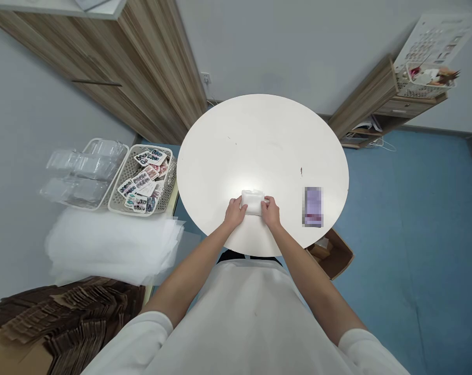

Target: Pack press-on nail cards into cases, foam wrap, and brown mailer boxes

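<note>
White, wrinkled, soft-looking rect. packet (253, 202), qty 1, sits btwn 2 bare hands at the near side of the round, smooth white bench (259, 135); can't tell if it's lifted or resting. L hand (234, 212) has its grip clamped on the left edge, R hand (271, 212) has its grip clamped on the right.

Right of R hand, well apart: 1 purple rect. item (314, 205), pixelated, w/ 1 tiny reddish-brown scrap (301, 171) beyond.

Off to L, side by side: 1 perforated white plastic basket (125, 151) w/ clear plastic packs (83, 169), and 1 similar basket (169, 179) w/ loose printed cards (142, 179), overlapping, exact no. unclear. Nearer: 1 pile of thin translucent white sheets (111, 245), then ridged brown cardboard pieces (87, 312), too many to count. R side: 1 open brown cardboard box (340, 259), partly hidden by bench rim.
</note>
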### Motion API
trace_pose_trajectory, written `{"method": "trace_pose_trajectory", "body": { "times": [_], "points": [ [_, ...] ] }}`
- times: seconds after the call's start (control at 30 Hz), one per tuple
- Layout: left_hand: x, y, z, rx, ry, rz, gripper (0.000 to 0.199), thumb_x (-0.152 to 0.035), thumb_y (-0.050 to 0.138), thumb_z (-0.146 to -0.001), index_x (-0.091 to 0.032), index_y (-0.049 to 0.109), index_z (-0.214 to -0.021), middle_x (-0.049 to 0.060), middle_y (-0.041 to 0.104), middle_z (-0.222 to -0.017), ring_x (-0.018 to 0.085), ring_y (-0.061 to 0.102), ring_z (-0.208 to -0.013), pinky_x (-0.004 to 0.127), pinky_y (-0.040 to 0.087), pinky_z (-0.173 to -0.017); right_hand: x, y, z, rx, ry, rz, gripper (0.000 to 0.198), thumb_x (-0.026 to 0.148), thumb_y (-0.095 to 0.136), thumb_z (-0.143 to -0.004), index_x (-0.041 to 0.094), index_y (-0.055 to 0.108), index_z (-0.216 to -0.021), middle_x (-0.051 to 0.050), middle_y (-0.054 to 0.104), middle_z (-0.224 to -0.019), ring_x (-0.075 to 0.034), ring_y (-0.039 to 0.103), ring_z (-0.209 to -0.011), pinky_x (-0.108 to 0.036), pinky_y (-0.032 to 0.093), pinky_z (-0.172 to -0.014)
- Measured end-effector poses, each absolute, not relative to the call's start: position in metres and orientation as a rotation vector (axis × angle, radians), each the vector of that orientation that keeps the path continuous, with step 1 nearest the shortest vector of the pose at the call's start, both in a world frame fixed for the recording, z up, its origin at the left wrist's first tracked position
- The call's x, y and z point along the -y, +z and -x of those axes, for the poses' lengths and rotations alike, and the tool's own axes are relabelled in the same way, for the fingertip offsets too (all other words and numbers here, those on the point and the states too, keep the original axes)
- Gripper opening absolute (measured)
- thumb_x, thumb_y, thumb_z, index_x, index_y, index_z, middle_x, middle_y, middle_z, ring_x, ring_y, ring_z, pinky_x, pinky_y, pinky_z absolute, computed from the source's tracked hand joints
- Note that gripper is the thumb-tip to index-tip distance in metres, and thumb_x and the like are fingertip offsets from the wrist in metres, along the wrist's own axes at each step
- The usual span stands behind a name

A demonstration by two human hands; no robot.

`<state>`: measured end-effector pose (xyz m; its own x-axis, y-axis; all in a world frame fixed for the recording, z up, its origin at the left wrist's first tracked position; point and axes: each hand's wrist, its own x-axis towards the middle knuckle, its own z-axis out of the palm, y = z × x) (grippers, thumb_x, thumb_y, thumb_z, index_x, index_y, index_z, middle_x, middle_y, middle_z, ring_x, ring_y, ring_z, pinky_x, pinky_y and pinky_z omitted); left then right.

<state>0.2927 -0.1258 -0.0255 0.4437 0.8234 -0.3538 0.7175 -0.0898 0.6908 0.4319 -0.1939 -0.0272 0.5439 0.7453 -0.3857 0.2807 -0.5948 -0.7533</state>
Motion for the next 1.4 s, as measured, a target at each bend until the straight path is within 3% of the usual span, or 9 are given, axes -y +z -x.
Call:
{"method": "trace_pose_trajectory", "body": {
  "times": [0.17,0.27,0.43,0.67,0.97,1.2,1.4],
  "points": [
    [0.127,-0.026,-0.299,-1.436,0.014,-1.894,0.047,-0.035,0.036,-0.083,-0.017,0.036,-0.127,0.012,0.045,-0.108,0.024,0.053,-0.094,0.034,0.043,-0.074,0.19,-0.032,-0.437,0.908,0.846,2.139,0.034,0.034,0.035,-0.081,0.02,0.053,-0.107,-0.011,0.053,-0.104,-0.023,0.053,-0.093,-0.038,0.042,-0.082],
    [0.131,-0.027,-0.296,-1.43,0.084,-1.853,0.048,-0.034,0.035,-0.084,-0.015,0.033,-0.129,0.013,0.045,-0.111,0.023,0.051,-0.1,0.033,0.042,-0.079,0.2,-0.033,-0.443,0.97,0.877,2.072,0.04,0.035,0.035,-0.082,0.019,0.048,-0.116,-0.012,0.049,-0.111,-0.024,0.052,-0.097,-0.039,0.042,-0.086],
    [0.143,-0.027,-0.28,-1.377,0.258,-1.757,0.046,-0.03,0.036,-0.085,-0.015,0.035,-0.128,0.013,0.048,-0.114,0.019,0.053,-0.096,0.034,0.042,-0.085,0.226,-0.029,-0.443,1.012,0.989,2.001,0.049,0.035,0.036,-0.082,0.019,0.033,-0.129,-0.013,0.045,-0.121,-0.02,0.056,-0.087,-0.039,0.046,-0.082],
    [0.151,-0.023,-0.275,-1.315,0.332,-1.667,0.044,-0.022,0.043,-0.08,-0.021,0.042,-0.124,0.01,0.052,-0.115,0.02,0.052,-0.101,0.036,0.046,-0.081,0.22,-0.03,-0.42,1.046,1.097,1.848,0.054,0.033,0.042,-0.079,0.022,0.03,-0.13,-0.012,0.042,-0.125,-0.024,0.05,-0.106,-0.04,0.05,-0.081],
    [0.103,-0.023,-0.225,-1.458,0.44,-1.465,0.056,-0.022,0.047,-0.078,-0.018,0.029,-0.13,0.012,0.046,-0.125,0.02,0.049,-0.108,0.035,0.044,-0.084,0.152,-0.027,-0.366,0.973,1.255,1.769,0.062,0.031,0.048,-0.076,0.021,0.027,-0.133,-0.011,0.042,-0.13,-0.022,0.049,-0.111,-0.041,0.043,-0.093],
    [0.038,-0.025,-0.161,-1.561,0.437,-1.556,0.055,-0.016,0.049,-0.071,-0.02,0.037,-0.125,0.009,0.039,-0.13,0.023,0.034,-0.122,0.038,0.037,-0.096,0.072,-0.02,-0.301,1.008,1.359,1.711,0.064,0.032,0.048,-0.077,0.02,0.023,-0.135,-0.009,0.039,-0.134,-0.019,0.044,-0.118,-0.037,0.04,-0.098],
    [-0.005,-0.031,-0.135,-1.545,0.44,-1.557,0.062,-0.018,0.05,-0.072,-0.021,0.032,-0.131,0.009,0.035,-0.131,0.024,0.03,-0.124,0.038,0.035,-0.097,0.023,-0.01,-0.27,0.927,1.392,1.704,0.065,0.03,0.049,-0.076,0.017,0.024,-0.135,-0.01,0.04,-0.133,-0.019,0.043,-0.118,-0.035,0.039,-0.099]
  ]
}}
